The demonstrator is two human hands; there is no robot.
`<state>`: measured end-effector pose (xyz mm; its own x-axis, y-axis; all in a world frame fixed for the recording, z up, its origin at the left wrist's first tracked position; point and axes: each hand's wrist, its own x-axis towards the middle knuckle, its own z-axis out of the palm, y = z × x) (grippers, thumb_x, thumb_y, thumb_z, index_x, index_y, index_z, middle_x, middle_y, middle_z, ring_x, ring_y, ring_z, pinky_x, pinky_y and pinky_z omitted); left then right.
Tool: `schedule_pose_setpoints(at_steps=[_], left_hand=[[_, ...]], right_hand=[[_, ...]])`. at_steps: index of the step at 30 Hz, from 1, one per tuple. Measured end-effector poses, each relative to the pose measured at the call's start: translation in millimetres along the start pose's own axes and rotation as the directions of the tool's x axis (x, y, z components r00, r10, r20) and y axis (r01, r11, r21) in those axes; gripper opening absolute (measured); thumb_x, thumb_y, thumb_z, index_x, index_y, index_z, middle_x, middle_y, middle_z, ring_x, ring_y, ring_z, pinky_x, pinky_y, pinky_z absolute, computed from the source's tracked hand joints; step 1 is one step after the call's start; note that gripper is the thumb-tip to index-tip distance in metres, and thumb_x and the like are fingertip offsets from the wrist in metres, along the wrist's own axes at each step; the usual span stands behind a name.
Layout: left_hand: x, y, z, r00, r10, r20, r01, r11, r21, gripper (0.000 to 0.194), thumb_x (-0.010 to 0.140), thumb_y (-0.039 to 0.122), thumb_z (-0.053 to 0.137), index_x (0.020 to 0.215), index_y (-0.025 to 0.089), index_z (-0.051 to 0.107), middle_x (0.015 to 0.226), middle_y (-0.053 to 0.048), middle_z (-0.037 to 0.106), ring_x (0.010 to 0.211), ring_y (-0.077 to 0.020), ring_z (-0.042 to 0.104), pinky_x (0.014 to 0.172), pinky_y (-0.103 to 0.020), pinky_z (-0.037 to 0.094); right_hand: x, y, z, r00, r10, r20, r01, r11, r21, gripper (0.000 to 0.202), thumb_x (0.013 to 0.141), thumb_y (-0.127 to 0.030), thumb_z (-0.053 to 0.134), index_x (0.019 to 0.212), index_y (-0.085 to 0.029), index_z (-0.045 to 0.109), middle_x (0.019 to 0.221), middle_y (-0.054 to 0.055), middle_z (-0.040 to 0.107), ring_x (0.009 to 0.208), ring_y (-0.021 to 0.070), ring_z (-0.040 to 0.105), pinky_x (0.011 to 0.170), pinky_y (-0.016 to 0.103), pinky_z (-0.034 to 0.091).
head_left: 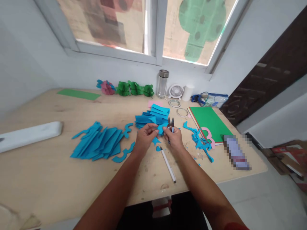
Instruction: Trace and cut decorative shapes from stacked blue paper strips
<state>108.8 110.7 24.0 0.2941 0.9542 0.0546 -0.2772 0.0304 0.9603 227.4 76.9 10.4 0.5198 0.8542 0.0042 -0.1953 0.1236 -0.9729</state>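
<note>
Between my two hands is a small blue paper piece (pixel 162 128). My left hand (pixel 145 138) pinches its left side with thumb and fingers. On its right side, my right hand (pixel 173 136) grips the paper, and a pair of scissors (pixel 172 122) lies in the same hand with the blades pointing away. Just beyond the hands is a stack of folded blue paper (pixel 144 119). A white pen (pixel 168 165) lies below them on the table, near small blue scraps. More folded blue paper (pixel 98 143) and curved blue cutouts (pixel 123 153) are to the left.
Along the wall stand green paper ornaments (pixel 123 88), a glass bottle (pixel 162 84) and a small fan (pixel 176 91). Rightward are tape rings (pixel 182 112), blue offcuts (pixel 199 140), green sheets (pixel 211 121) and a blurred phone (pixel 236 151). A long white object (pixel 31 135) lies left.
</note>
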Motion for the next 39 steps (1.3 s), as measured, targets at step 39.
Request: schedule_pose_setpoints(at_steps=[39], left_hand=[[2, 14, -16.7, 0.965, -0.150, 0.214, 0.191, 0.964, -0.185, 0.044, 0.062, 0.037, 0.081, 0.098, 0.017, 0.066, 0.072, -0.003, 0.068, 0.066, -0.0166, 0.063, 0.060, -0.027, 0.050]], right_hand=[[3, 0, -7, 0.996, 0.086, -0.008, -0.081, 0.969, 0.235, 0.040, 0.062, -0.050, 0.081, 0.070, -0.019, 0.057, 0.053, -0.003, 0.061, 0.035, 0.0051, 0.037, 0.034, 0.020, 0.023]])
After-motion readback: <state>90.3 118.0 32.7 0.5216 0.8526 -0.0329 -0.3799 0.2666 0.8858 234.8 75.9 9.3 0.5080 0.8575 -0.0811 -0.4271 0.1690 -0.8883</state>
